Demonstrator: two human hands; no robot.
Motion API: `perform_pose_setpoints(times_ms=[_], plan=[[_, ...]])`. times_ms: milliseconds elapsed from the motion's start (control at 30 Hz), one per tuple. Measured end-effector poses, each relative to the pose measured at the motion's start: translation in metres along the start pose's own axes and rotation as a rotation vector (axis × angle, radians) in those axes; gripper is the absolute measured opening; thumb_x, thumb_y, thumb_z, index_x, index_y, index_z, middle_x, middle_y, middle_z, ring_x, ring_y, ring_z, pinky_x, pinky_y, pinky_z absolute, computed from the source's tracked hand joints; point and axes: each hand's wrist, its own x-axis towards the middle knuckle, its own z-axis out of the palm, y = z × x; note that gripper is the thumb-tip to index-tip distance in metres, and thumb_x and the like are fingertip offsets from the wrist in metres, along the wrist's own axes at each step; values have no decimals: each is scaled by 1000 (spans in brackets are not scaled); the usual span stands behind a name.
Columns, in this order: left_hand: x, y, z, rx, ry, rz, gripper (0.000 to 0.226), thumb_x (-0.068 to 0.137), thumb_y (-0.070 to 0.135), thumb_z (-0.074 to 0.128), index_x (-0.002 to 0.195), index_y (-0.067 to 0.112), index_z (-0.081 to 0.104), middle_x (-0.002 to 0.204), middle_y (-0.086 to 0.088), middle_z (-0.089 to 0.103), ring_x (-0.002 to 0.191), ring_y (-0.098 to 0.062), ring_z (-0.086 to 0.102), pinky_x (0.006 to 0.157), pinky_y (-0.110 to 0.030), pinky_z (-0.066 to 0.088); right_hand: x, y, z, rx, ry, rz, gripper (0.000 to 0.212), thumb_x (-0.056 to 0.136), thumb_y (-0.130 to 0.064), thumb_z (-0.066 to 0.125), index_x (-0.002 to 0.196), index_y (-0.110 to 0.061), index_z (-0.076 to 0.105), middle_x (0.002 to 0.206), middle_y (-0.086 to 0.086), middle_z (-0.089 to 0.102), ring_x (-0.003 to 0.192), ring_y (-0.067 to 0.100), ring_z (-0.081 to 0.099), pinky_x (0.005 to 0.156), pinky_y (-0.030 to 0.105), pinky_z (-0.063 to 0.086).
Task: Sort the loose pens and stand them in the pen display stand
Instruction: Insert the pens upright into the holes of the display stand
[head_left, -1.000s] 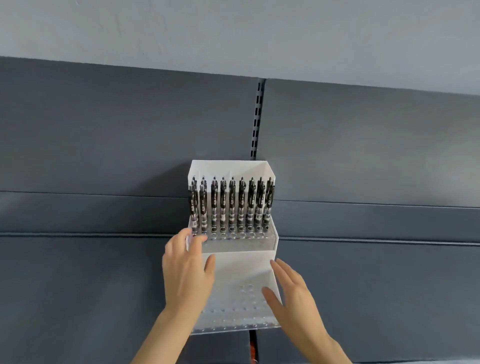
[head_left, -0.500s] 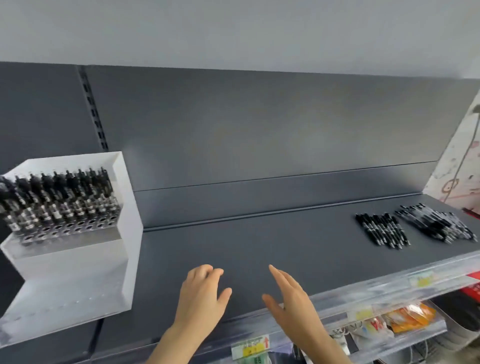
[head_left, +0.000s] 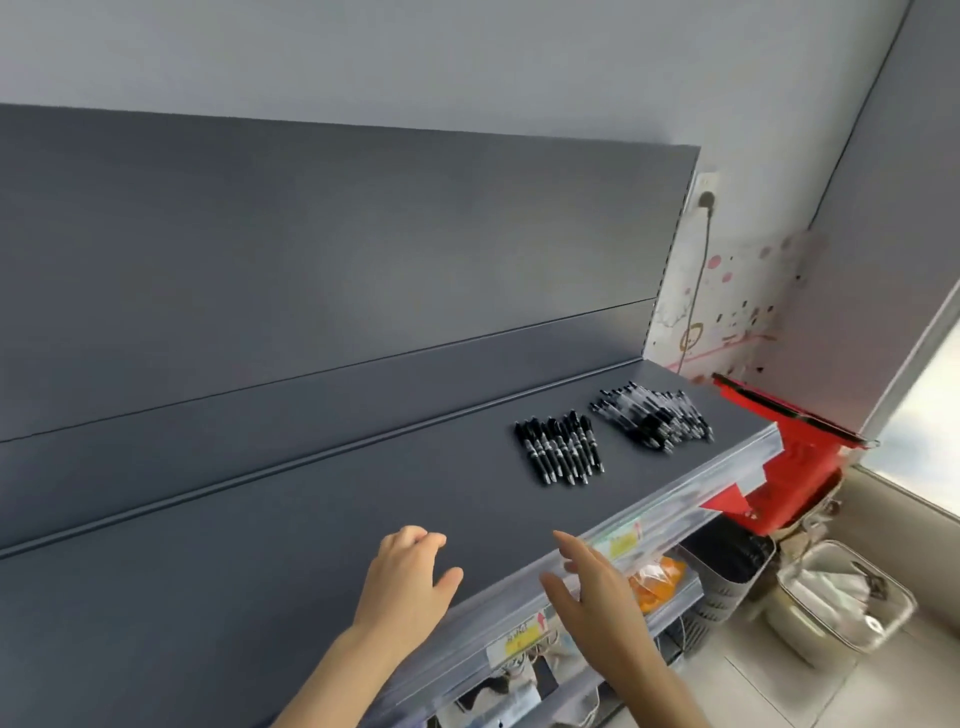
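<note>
Above shelf: left hand, right hand empty, fingers relaxed.

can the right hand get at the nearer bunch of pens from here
Probably yes: the right hand is open and holds nothing, and only bare shelf lies between it and the nearer bunch of pens.

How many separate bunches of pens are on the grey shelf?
2. One neat row of black pens lies on the shelf, right of its middle; a messier heap lies beyond it, near the right end. Pens in the heap overlap, so some may be hidden.
</note>
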Motion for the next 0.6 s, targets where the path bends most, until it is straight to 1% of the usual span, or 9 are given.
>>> perform_pose_setpoints(times_ms=[67, 167, 267, 333, 400, 500, 600], plan=[[25, 11, 15, -26, -27, -7, 45, 96, 37, 44, 138, 19, 41, 140, 6, 39, 130, -12, 33, 104, -22, 32, 15, 21, -12, 10, 11, 40, 49, 95, -31, 47, 141, -23, 34, 137, -5, 48, 122, 10, 48, 101, 24, 41], [68, 27, 37, -54, -62, -29, 46, 96, 35, 45, 138, 16, 41, 138, 3, 43, 129, -14, 36, 102, -24, 33, 45, 50, -28, 19, 38, 87, 44, 95, -27, 49, 137, -20, 41, 127, -3, 56, 110, 9, 55, 91, 19, 42], [113, 44, 55, -78, -100, -73, 48, 96, 34, 44, 139, 14, 40, 136, 1, 46, 128, -15, 38, 102, -26, 35, 80, 75, -41, 16, 33, 131, 39, 95, -25, 48, 133, -18, 46, 117, -3, 60, 98, 7, 56, 82, 16, 42], [141, 53, 65, -81, -118, -97, 49, 96, 34, 44, 139, 13, 39, 134, 0, 47, 127, -16, 39, 101, -26, 37, 102, 89, -48, 19, 41, 152, 38, 94, -24, 49, 131, -16, 49, 113, -3, 61, 93, 6, 56, 80, 16, 42], [167, 61, 74, -94, -133, -131, 49, 95, 33, 44, 138, 11, 39, 132, -2, 48, 126, -17, 41, 98, -26, 38, 124, 103, -52, 38, 45, 181, 37, 93, -23, 50, 129, -15, 50, 113, -2, 62, 94, 8, 58, 83, 19, 44], [197, 71, 81, -116, -122, -207, 47, 94, 32, 46, 134, 7, 43, 126, -6, 51, 121, -19, 47, 94, -27, 40, 152, 113, -56, 57, 34, 214, 38, 94, -23, 49, 130, -14, 49, 117, 1, 62, 104, 12, 59, 91, 24, 45], [223, 82, 86, -118, -113, -274, 45, 94, 33, 48, 129, 4, 45, 122, -8, 53, 115, -21, 50, 93, -29, 42, 189, 115, -57, -2, 19, 244, 41, 95, -26, 44, 134, -15, 44, 123, 0, 59, 112, 15, 55, 91, 27, 45]])
